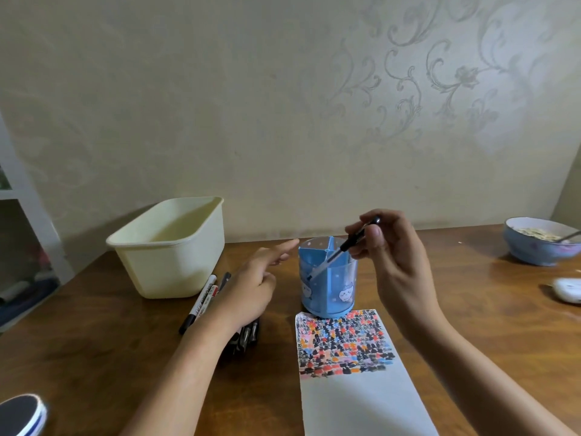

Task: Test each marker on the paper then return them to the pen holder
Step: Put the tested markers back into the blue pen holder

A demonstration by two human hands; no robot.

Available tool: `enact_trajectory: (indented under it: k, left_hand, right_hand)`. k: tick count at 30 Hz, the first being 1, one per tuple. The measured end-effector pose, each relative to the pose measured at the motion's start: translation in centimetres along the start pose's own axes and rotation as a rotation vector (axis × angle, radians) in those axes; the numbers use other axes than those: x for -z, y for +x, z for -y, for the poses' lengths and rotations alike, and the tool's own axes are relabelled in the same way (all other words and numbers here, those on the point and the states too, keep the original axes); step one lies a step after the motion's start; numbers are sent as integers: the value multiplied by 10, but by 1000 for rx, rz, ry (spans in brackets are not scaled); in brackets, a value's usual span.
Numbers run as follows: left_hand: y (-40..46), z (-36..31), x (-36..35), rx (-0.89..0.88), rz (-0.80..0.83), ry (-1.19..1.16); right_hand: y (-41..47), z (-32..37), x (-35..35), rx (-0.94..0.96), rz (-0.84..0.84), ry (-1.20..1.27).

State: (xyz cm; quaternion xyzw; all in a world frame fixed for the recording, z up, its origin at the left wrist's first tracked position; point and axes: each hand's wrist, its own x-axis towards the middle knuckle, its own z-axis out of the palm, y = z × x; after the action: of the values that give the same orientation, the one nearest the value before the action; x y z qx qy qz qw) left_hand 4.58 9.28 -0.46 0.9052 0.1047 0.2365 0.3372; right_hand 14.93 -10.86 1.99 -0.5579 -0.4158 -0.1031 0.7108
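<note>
The right hand [396, 265] pinched a thin black pen [338, 251] between thumb and fingertips near its upper end, the pen slanting down toward seven o'clock, its tip already inside the blue pen holder [328, 289]. To do this step well, I judged the hand should tip the pen nearer upright, settle the tip into one compartment clear of the divider walls, then release so it drops without tipping the holder. The holder stood at the twelve o'clock edge of the paper [355, 388], touching or just overlapping it.

The left hand [251, 287] hung over the table [94, 357] with its grip spread and holding nothing, forefinger pointing toward two o'clock, just left of the holder.

Counted: one holder, one sheet of paper with its upper part filled by coloured test marks, one pen in hand. At nine o'clock from the holder lay a cluster of markers [201, 302]; three showed beside the wrist and several more dark ones beneath it, their number uncertain. One cream tub [169, 253] sat at ten o'clock, one bowl [537, 243] at two o'clock.
</note>
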Motion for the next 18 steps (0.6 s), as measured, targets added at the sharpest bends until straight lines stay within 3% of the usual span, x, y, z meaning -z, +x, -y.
enact_trajectory:
  k: [11,18]
  left_hand:
    - [-1,0,-2,-4,35,42]
    - [-1,-2,-2,2,37,47]
  right_hand:
    - [8,2,9,19,-146,-6]
    - [5,-2,10,12,-70,-216]
